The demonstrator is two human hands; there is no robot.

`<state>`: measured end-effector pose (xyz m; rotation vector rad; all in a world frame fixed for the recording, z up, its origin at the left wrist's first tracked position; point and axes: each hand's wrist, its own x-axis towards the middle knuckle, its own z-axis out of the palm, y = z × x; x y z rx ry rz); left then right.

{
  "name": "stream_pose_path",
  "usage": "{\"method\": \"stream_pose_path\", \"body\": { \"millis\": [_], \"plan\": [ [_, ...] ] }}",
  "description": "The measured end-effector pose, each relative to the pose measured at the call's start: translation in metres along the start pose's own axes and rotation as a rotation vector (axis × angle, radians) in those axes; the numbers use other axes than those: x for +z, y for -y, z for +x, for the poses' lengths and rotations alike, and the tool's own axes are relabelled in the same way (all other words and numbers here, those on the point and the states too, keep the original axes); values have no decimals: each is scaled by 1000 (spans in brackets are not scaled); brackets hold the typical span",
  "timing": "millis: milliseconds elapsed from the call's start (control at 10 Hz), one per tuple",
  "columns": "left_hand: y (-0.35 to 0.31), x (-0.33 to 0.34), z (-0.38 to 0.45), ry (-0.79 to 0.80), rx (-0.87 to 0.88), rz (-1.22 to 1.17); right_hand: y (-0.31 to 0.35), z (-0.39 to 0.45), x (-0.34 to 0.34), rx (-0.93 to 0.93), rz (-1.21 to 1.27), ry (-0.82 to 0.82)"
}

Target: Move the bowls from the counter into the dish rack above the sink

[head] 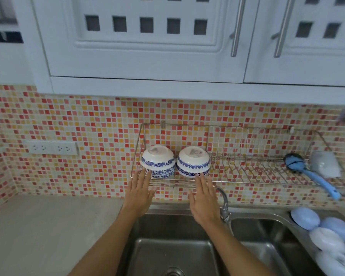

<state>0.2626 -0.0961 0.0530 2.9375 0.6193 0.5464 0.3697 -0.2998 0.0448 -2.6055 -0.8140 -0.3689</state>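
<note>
Two stacks of white bowls with blue flower bands sit upside down in the left end of the wire dish rack [247, 168] on the tiled wall. The left stack [158, 160] shows at least two bowls, and so does the right stack [193, 162]. My left hand [140, 193] is raised just below the left stack, fingers straight, fingertips at the rack's front rail. My right hand [204, 198] is raised below the right stack, fingers straight, fingertips near its rim. Neither hand holds anything.
A blue-handled brush [307, 172] and a pale sponge [325, 164] lie at the rack's right end. The steel double sink [267, 216] and tap [224, 204] are below the hands. Several blue and white round lids [327, 234] sit at right. The beige counter [48, 226] lies left.
</note>
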Motion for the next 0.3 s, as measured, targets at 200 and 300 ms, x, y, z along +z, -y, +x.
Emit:
{"method": "stream_pose_path", "body": {
  "millis": [200, 300],
  "plan": [
    [-6, -38, 1, 207, -51, -46, 3, -5, -29, 17, 2, 161],
    [-10, -64, 3, 179, -33, -82, 12, -2, -54, 54, 0, 168]
  ]
}}
